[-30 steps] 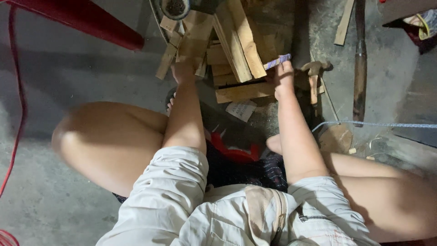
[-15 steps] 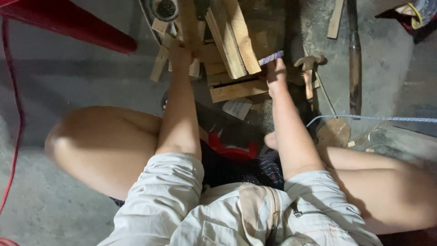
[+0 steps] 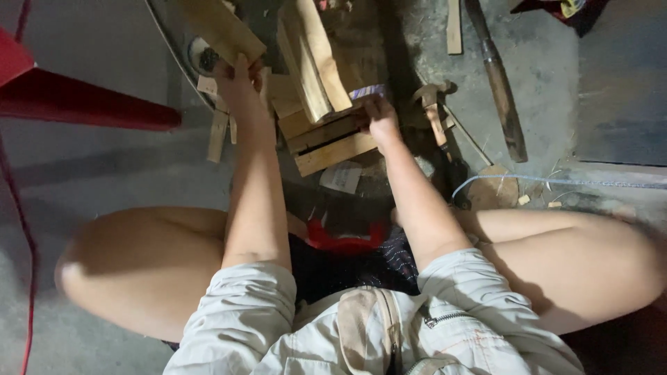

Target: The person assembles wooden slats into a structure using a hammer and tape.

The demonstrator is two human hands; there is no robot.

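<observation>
On concrete floor, left hand (image 3: 240, 83) fingers gripping plank (image 3: 222, 31), right hand (image 3: 381, 119) fingers hidden, cannot tell

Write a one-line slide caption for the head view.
Squatting person's left hand grips a wooden plank while the right hand rests on stacked wood pieces, a hammer alongside.

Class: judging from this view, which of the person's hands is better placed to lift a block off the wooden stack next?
Probably the right hand: it rests on the wooden stack, while the left hand already grips a plank.
</observation>
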